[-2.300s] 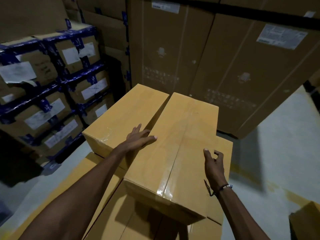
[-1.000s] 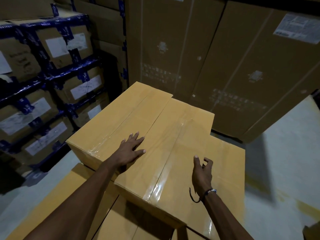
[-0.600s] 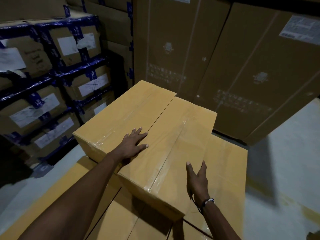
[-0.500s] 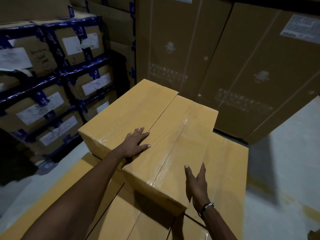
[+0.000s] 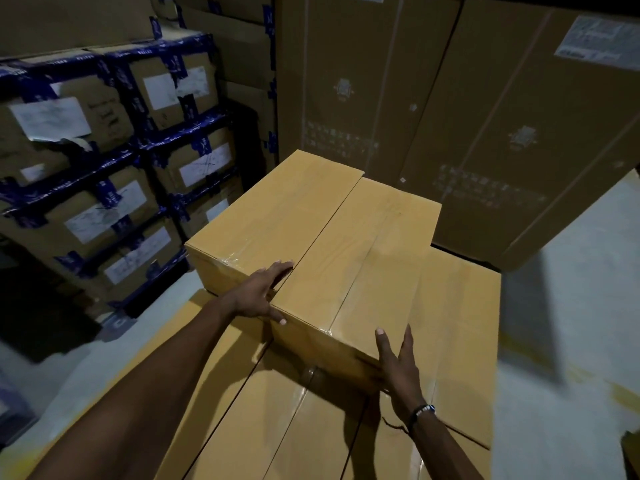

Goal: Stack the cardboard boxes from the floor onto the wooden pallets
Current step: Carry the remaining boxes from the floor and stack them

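A tan taped cardboard box (image 5: pixel 363 258) lies on the upper layer of a stack, pushed tight against a second box of the same kind (image 5: pixel 277 209) on its left. Both rest on a lower layer of flat tan boxes (image 5: pixel 460 341). My left hand (image 5: pixel 259 296) grips the near left corner of the right box, fingers at the seam between the two boxes and thumb on the front face. My right hand (image 5: pixel 398 368) presses on its near right corner, fingers spread upward. The pallet is hidden under the stack.
Tall brown cartons (image 5: pixel 363 81) stand right behind the stack. On the left rises a wall of boxes with blue tape and white labels (image 5: pixel 104 150). Pale concrete floor (image 5: pixel 571 323) runs along the right side. A box corner (image 5: pixel 632 452) shows at the bottom right edge.
Both hands slid from the top of the right box back to its near end. The box moved forward and now lies flush beside the left one.
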A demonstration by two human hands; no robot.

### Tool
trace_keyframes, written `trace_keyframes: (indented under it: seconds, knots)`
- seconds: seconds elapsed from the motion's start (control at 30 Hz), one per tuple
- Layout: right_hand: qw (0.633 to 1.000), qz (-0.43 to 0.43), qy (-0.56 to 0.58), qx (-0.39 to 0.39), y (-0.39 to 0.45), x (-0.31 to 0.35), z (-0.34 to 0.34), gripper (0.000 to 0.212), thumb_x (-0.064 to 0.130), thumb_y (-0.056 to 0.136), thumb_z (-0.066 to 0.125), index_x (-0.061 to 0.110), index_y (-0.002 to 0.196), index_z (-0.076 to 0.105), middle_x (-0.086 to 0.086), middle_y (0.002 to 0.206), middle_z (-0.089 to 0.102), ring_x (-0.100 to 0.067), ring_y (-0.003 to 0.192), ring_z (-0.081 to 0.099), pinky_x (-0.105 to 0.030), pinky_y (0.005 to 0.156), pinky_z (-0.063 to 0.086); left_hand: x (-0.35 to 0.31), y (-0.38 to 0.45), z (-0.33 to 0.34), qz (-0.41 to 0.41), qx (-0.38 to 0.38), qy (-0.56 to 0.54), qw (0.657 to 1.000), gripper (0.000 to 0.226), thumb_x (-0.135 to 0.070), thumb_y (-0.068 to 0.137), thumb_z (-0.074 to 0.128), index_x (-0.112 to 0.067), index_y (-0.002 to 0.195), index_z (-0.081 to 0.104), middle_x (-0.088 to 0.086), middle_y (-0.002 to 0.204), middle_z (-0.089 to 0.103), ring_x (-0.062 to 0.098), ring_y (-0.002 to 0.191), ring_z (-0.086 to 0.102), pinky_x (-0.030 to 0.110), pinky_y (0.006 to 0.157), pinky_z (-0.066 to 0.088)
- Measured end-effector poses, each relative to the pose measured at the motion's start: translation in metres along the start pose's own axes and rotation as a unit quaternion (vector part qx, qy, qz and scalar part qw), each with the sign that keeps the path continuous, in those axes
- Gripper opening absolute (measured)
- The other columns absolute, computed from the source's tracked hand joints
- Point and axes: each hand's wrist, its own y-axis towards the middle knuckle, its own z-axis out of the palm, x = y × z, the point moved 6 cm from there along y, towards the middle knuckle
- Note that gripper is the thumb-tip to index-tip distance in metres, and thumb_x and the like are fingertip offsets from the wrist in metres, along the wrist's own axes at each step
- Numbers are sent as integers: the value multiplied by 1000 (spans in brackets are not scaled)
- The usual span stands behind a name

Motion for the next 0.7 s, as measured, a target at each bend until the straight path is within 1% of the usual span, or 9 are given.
trace_keyframes:
  seconds: [0.03, 0.1, 0.17, 0.23, 0.33, 0.47, 0.57, 0.63, 0.7]
  knots:
    - [1000, -1, -1, -2, 1, 2, 0, 90, 67, 92, 56, 45, 162, 5, -2, 170, 24, -39, 148, 36, -59, 117, 37, 2, 0, 0, 6, -16, -4, 1000, 127, -30, 65, 98, -32, 164, 17, 6, 172, 13, 32, 157, 13, 39, 121, 20]
    - [1000, -4, -3, -5, 5, 4, -1, 87, 63, 95, 55, 41, 163, 5, -4, 169, 25, -39, 149, 35, -56, 118, 35, 6, 1, 3, 29, -42, -17, 999, 118, -30, 64, 98, -30, 160, 30, 0, 170, 22, 26, 156, 18, 36, 119, 24]
    - [1000, -5, -5, -6, 9, 6, -2, 88, 65, 95, 55, 41, 163, 5, -5, 169, 26, -39, 148, 36, -57, 118, 36, 11, 3, 6, 48, -65, -26, 996, 108, -30, 64, 98, -28, 155, 40, -9, 167, 29, 20, 156, 19, 42, 124, 24]
    - [1000, -2, 0, -8, 14, 8, -2, 90, 67, 93, 56, 43, 163, 4, -6, 169, 26, -40, 148, 36, -59, 116, 38, 15, 6, 8, 49, -85, -29, 995, 103, -32, 64, 97, -29, 152, 44, -12, 165, 32, 17, 156, 22, 47, 126, 24]
    - [1000, -2, 6, -13, 19, 9, -2, 92, 69, 91, 58, 44, 162, 5, -6, 168, 27, -40, 147, 38, -61, 113, 42, 18, 8, 11, 46, -109, -27, 993, 98, -33, 63, 97, -30, 149, 49, -15, 163, 36, 17, 155, 25, 46, 126, 24]
    - [1000, -6, -7, -11, 24, 10, -3, 92, 69, 92, 56, 43, 163, 4, -7, 168, 28, -42, 145, 39, -61, 112, 43, 19, 10, 13, 36, -132, -38, 990, 96, -33, 62, 97, -32, 146, 52, -6, 162, 41, 23, 154, 30, 34, 120, 24]
    - [1000, -11, -26, -13, 27, 11, -4, 89, 65, 95, 54, 39, 164, 4, -8, 168, 27, -41, 147, 38, -58, 115, 40, 18, 9, 13, 29, -144, -37, 989, 96, -32, 61, 97, -31, 146, 53, -1, 161, 43, 25, 151, 34, 32, 116, 26]
    - [999, -16, -31, -12, 30, 11, -5, 89, 65, 95, 54, 38, 164, 4, -7, 169, 26, -41, 147, 38, -57, 115, 40, 13, 6, 13, 30, -156, -44, 986, 96, -27, 62, 97, -25, 148, 53, 2, 159, 46, 26, 150, 36, 37, 119, 29]
    - [1000, -15, -23, -12, 32, 11, -5, 92, 68, 93, 55, 40, 163, 4, -7, 168, 28, -41, 144, 41, -59, 112, 44, 7, 3, 13, 29, -170, -52, 984, 98, -23, 64, 96, -21, 151, 51, 3, 155, 50, 27, 148, 38, 47, 120, 34]
